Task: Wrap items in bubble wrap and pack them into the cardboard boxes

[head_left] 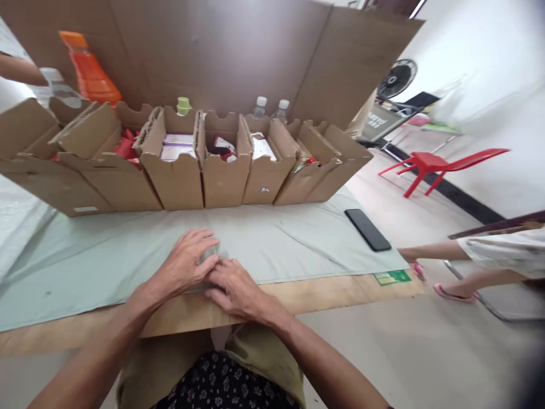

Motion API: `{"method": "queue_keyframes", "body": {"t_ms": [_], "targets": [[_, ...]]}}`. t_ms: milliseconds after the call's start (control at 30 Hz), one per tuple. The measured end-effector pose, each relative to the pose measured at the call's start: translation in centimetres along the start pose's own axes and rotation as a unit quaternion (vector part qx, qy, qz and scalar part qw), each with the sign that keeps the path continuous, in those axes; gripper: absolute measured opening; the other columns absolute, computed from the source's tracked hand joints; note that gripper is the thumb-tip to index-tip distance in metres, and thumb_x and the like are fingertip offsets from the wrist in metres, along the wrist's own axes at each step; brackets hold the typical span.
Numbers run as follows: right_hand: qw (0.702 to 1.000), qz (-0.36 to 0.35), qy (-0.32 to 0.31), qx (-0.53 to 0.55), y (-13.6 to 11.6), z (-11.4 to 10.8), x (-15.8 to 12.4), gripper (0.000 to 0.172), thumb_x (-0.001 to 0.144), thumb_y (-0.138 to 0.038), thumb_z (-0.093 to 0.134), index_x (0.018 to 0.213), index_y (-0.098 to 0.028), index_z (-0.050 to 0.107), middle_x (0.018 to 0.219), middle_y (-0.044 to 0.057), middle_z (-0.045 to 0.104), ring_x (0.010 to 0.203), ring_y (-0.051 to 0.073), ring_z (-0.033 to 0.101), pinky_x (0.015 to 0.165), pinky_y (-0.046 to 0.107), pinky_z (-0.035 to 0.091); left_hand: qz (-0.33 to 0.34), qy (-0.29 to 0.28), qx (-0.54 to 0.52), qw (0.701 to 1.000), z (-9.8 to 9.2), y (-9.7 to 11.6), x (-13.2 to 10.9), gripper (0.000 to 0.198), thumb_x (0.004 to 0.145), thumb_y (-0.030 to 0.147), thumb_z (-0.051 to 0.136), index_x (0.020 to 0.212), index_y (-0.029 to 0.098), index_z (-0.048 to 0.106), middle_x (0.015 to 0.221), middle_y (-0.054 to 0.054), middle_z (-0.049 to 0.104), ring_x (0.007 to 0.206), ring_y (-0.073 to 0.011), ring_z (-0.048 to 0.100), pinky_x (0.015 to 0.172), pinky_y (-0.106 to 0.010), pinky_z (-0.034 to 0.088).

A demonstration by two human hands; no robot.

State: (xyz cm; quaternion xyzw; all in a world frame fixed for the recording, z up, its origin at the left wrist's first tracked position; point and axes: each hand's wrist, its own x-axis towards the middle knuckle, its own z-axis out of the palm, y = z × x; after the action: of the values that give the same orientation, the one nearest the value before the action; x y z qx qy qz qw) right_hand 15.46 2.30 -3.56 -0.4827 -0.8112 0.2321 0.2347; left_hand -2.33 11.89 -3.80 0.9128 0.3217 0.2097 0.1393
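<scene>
My left hand (187, 258) rests on the pale green cloth (298, 244) at the table's front edge, its fingers stretched forward and the thumb pointing right. Beside it, my right hand (236, 287) lies palm down with loosely bent fingers, and its fingertips meet the left thumb. I see no object held in either hand. A faint greyish blur shows just past the fingertips, too unclear to name. Beyond the hands stands a row of several cardboard boxes (181, 184) with open tops, holding red, white and purple packets.
Behind the boxes rises a large cardboard panel (221, 51), with an orange bottle (91, 71) and clear bottles before it. A black phone (367, 229) lies at the cloth's right end. Further right are a red chair (434, 162) and another person's legs (489, 281).
</scene>
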Motion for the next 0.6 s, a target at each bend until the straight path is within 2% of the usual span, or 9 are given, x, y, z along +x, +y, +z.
{"method": "queue_keyframes", "body": {"t_ms": [67,100,200,300,367,433,467,533,600], "targets": [[1.000,-0.016,-0.009,0.006,0.2,-1.6,-2.6,0.017,0.097,-0.022,0.066,0.112,-0.022,0.073,0.117,0.005,0.077,0.114,0.021,0.067,0.104,0.038,0.050,-0.003,-0.012,-0.007,1.000,2.0,1.3,2.7,0.038,0.098,0.036,0.053,0.126,0.020,0.073,0.140,-0.015,0.069,0.134,-0.0346,0.061,0.113,-0.055,0.049],[1.000,-0.015,0.005,0.011,0.7,-2.9,-4.1,0.018,0.098,-0.023,0.064,0.114,-0.022,0.073,0.118,0.005,0.077,0.115,0.020,0.068,0.105,0.037,0.050,-0.003,-0.014,-0.005,1.000,2.8,1.5,3.6,0.037,0.096,0.035,0.055,0.124,0.020,0.074,0.140,-0.016,0.069,0.133,-0.0359,0.061,0.112,-0.057,0.050],[0.992,0.052,0.117,-0.020,3.5,-8.3,-8.3,0.020,0.098,-0.024,0.061,0.114,-0.023,0.073,0.113,0.005,0.079,0.108,0.019,0.072,0.098,0.034,0.056,0.011,-0.010,0.005,1.000,4.5,1.5,4.2,0.034,0.094,0.032,0.057,0.121,0.019,0.074,0.140,-0.019,0.068,0.131,-0.0392,0.062,0.110,-0.062,0.050],[0.947,0.165,0.244,-0.130,7.4,-15.8,-10.6,0.021,0.095,-0.031,0.060,0.109,-0.023,0.075,0.107,0.006,0.080,0.098,0.022,0.075,0.088,0.035,0.060,0.032,0.014,0.027,0.999,5.4,1.1,3.3,0.035,0.098,0.033,0.054,0.124,0.019,0.072,0.142,-0.019,0.067,0.131,-0.0391,0.061,0.108,-0.063,0.050],[0.916,0.201,0.304,-0.165,10.0,-21.0,-10.6,0.030,0.095,-0.031,0.056,0.117,-0.020,0.073,0.119,0.012,0.077,0.105,0.028,0.072,0.092,0.044,0.058,0.044,0.030,0.040,0.998,5.8,0.8,2.8,0.036,0.100,0.035,0.051,0.125,0.020,0.071,0.141,-0.018,0.067,0.131,-0.0383,0.061,0.107,-0.062,0.052],[0.881,0.218,0.358,-0.219,12.2,-25.5,-9.4,0.043,0.092,-0.028,0.057,0.133,-0.018,0.066,0.139,0.016,0.067,0.128,0.034,0.061,0.107,0.054,0.048,0.053,0.039,0.049,0.997,6.0,0.5,2.6,0.036,0.101,0.037,0.051,0.125,0.021,0.071,0.140,-0.017,0.068,0.130,-0.0381,0.062,0.106,-0.061,0.053],[0.861,0.224,0.364,-0.275,13.1,-27.4,-8.4,0.052,0.088,-0.027,0.059,0.140,-0.018,0.062,0.148,0.016,0.061,0.135,0.036,0.056,0.110,0.056,0.044,0.057,0.041,0.052,0.996,6.1,0.5,2.6,0.036,0.101,0.037,0.051,0.125,0.021,0.071,0.139,-0.017,0.069,0.130,-0.0382,0.062,0.105,-0.061,0.053],[0.839,0.234,0.332,-0.362,14.7,-30.2,-6.2,0.065,0.083,-0.025,0.065,0.147,-0.017,0.057,0.157,0.017,0.054,0.142,0.040,0.048,0.111,0.059,0.039,0.065,0.043,0.056,0.995,6.1,0.3,2.7,0.036,0.101,0.037,0.050,0.125,0.020,0.071,0.139,-0.018,0.069,0.129,-0.0384,0.062,0.103,-0.061,0.054],[0.842,0.248,0.243,-0.413,15.8,-31.9,-4.1,0.055,0.082,-0.024,0.067,0.136,-0.017,0.066,0.146,0.017,0.063,0.136,0.040,0.053,0.107,0.058,0.039,0.072,0.043,0.056,0.995,6.1,0.2,2.8,0.036,0.102,0.037,0.050,0.126,0.020,0.071,0.139,-0.018,0.068,0.129,-0.0387,0.063,0.103,-0.062,0.054]]}}
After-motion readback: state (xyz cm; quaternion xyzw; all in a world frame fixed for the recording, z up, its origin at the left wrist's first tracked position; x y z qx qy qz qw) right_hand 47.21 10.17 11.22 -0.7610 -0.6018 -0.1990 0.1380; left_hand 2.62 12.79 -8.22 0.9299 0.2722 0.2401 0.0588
